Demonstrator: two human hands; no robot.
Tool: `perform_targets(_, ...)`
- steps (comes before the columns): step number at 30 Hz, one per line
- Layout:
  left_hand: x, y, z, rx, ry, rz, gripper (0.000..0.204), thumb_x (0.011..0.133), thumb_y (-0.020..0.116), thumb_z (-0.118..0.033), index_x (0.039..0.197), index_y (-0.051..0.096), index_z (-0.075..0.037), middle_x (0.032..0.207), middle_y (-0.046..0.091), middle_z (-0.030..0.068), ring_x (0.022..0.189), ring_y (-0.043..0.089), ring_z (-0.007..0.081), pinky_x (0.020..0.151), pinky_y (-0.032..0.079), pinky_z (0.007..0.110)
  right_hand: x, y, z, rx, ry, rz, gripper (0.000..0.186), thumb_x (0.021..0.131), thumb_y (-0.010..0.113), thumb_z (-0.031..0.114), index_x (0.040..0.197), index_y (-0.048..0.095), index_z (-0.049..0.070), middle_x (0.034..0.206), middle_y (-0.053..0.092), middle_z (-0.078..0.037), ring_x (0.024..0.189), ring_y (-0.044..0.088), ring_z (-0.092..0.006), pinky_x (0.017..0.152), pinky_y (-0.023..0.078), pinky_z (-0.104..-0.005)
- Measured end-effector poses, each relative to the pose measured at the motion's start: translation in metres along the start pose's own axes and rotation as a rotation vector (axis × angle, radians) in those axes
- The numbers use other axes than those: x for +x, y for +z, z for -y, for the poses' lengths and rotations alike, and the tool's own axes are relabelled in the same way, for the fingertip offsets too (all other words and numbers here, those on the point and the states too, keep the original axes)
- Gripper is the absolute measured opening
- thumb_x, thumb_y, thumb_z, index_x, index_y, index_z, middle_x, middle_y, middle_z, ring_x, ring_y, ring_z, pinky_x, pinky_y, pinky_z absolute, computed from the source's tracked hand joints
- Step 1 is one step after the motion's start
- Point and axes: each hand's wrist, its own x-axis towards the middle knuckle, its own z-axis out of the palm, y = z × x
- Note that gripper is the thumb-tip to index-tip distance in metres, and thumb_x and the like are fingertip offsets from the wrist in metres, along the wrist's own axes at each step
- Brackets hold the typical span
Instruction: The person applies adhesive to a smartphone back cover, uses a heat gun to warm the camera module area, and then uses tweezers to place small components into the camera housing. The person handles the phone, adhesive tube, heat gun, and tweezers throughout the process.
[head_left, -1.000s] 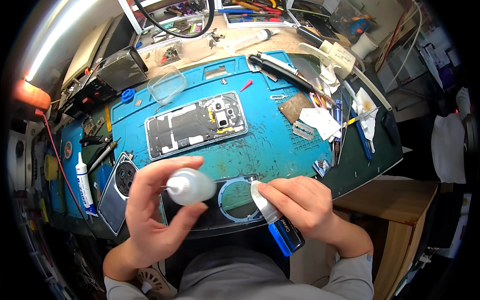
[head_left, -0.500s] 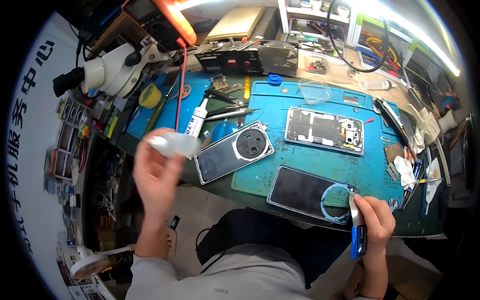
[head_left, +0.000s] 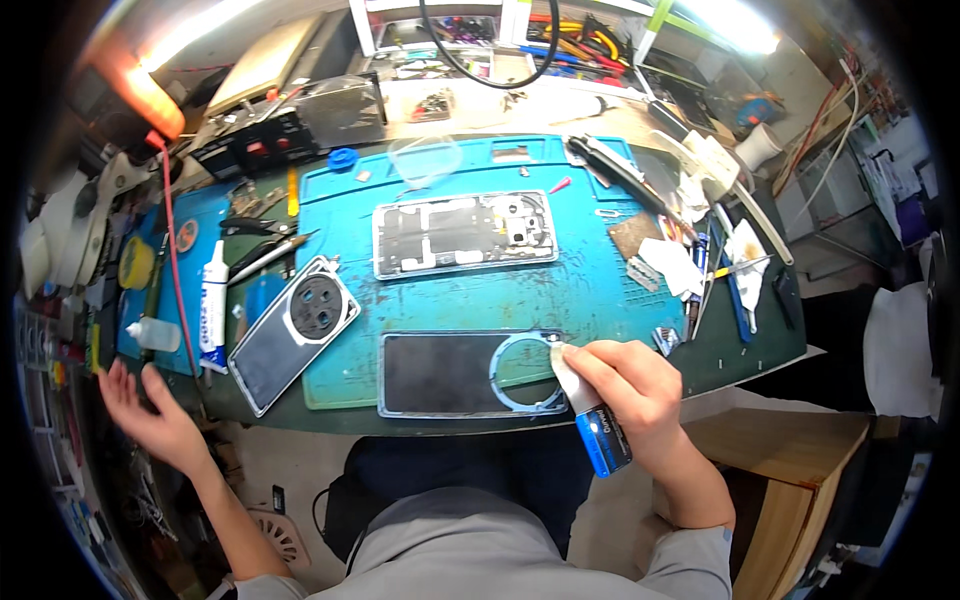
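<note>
My left hand (head_left: pixel 155 420) is open at the left edge of the desk, just below a small translucent bottle (head_left: pixel 159 334) standing or lying by a white glue tube (head_left: pixel 214 310). My right hand (head_left: pixel 630 390) grips a flat metal pry tool with a blue-and-black handle (head_left: pixel 605 440), its blade at the top right corner of a dark phone panel (head_left: pixel 432 372) with a pale blue ring (head_left: pixel 497 371). Left of that panel a second phone part with a round black camera island (head_left: pixel 270 365) lies tilted. An opened phone (head_left: pixel 445 235) showing internal parts lies higher up on the blue mat (head_left: pixel 400 300).
At the right lie knives (head_left: pixel 610 170), tweezers, a razor blade (head_left: pixel 642 275) and white paper scraps (head_left: pixel 668 262). A black instrument box (head_left: pixel 260 140) and clear trays (head_left: pixel 425 160) are along the back. A red cable (head_left: pixel 168 230) runs down the left. A wooden cabinet (head_left: pixel 775 445) stands lower right.
My left hand has moved left and let go of the bottle, which now rests beside the glue tube. The view has swung about. My right hand still holds the pry tool at the panel.
</note>
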Motion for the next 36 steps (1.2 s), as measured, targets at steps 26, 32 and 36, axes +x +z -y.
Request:
perform_targets(26, -0.053, 0.093, -0.215, -0.470, 0.699, 1.150, 0.054, 0.084, 0.075, -0.041, 0.124, 0.071, -0.005, 0.140, 0.062, 0.0115, 0.126, 0.056, 0.0279, 0.109, 0.046, 0.044, 0.010, 0.001, 0.000, -0.182, -0.147, 0.126, 0.035, 0.071, 0.069, 0.006, 0.104, 0.077, 0.000, 0.098, 0.074, -0.009, 0.063, 0.064, -0.0113, 0.053, 0.051, -0.0225)
perform_targets(32, -0.055, 0.094, -0.214, -0.472, 0.718, 1.139, 0.056, 0.087, 0.072, -0.045, 0.127, 0.070, -0.006, 0.138, 0.063, 0.0137, 0.123, 0.058, 0.0321, 0.105, 0.048, 0.047, 0.011, 0.001, -0.002, -0.184, -0.172, 0.113, 0.036, 0.070, 0.069, 0.007, 0.104, 0.078, -0.001, 0.098, 0.075, -0.010, 0.063, 0.063, -0.0110, 0.053, 0.051, -0.0223)
perform_targets(36, -0.054, 0.095, -0.213, -0.469, 0.709, 1.145, 0.055, 0.086, 0.073, -0.044, 0.126, 0.070, -0.006, 0.139, 0.062, 0.0131, 0.124, 0.057, 0.0307, 0.107, 0.047, 0.046, 0.013, 0.002, -0.003, -0.169, -0.179, 0.110, 0.035, 0.070, 0.069, 0.008, 0.104, 0.078, -0.001, 0.097, 0.075, -0.010, 0.062, 0.063, -0.0104, 0.053, 0.051, -0.0221)
